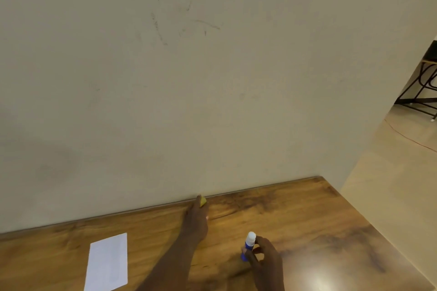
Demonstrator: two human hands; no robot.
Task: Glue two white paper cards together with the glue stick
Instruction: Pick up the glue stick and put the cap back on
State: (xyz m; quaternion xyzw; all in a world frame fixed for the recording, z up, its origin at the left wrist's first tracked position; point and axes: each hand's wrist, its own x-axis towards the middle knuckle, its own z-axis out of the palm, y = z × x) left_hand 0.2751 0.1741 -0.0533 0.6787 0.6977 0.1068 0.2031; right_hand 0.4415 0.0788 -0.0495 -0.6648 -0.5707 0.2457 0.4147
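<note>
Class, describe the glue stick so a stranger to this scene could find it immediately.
Start at the wooden table against the plain wall. Near its front edge, right of centre, the right hand holds the glue stick upright. It is the only blue tube with a white tip; the white card lies flat far left.

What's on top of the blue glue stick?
The glue stick, held in the right hand, shows a bare white tip with no cap on it. Fingers cover much of its blue body. A small yellow thing sits at the left hand fingertips.
</note>
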